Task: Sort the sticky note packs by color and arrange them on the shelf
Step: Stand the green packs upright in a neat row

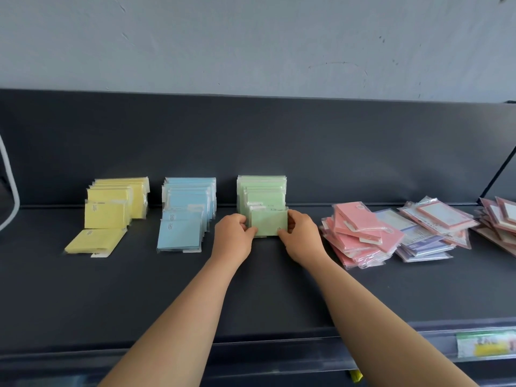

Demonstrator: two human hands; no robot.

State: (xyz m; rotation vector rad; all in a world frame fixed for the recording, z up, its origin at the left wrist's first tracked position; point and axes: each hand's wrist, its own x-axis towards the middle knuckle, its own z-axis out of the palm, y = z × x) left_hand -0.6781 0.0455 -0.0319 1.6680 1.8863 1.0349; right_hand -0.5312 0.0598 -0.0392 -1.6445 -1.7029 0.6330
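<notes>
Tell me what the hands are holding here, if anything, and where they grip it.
Both hold the front green sticky note pack: the left hand pinches its left edge, the right hand its right edge.

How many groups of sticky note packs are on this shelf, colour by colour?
Yellow packs: 1 row
Blue packs: 1 row
Green packs: 1 row, front green pack held by left hand and right hand
Pink packs: 1 heap
Purple packs: 1 heap
Pink-bordered packs: 2 heaps, one cut off at right edge
Total: 7 groups
</notes>
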